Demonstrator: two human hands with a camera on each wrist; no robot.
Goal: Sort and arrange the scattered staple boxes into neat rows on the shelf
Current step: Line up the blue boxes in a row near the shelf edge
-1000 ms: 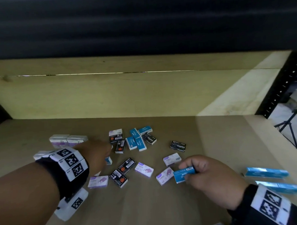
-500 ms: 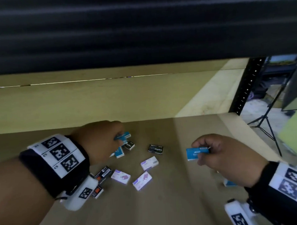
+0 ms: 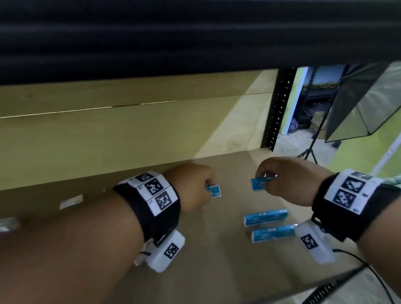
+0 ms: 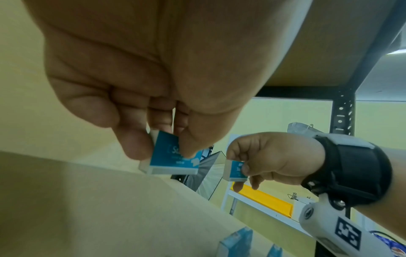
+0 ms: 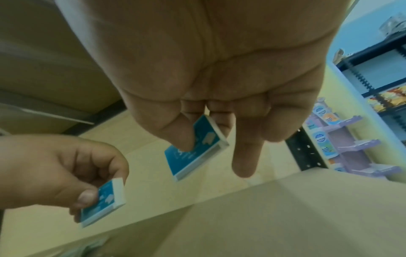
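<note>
My left hand [image 3: 194, 189] pinches a small blue staple box [image 3: 214, 190] between thumb and fingers, above the wooden shelf board [image 3: 211, 266]. In the left wrist view that blue box [image 4: 175, 156] hangs from my fingertips. My right hand [image 3: 285, 180] pinches a second blue staple box [image 3: 258, 184] a short way to the right; the right wrist view shows this box [image 5: 195, 149] tilted under my thumb. Two rows of blue boxes [image 3: 265, 217] [image 3: 273, 233] lie on the board below my right hand. The scattered pile is mostly hidden behind my left forearm.
A white-and-purple box [image 3: 71, 201] and blurred ones [image 3: 4, 226] lie at the far left of the shelf. A black perforated upright [image 3: 277, 116] marks the shelf's right end. Beyond it stand a softbox on a tripod [image 3: 363, 103] and a cable [image 3: 370, 270].
Both hands have moved right with their blue boxes, the left one lifting its box off the pile. The view has swung right, bringing the two blue rows into sight.
</note>
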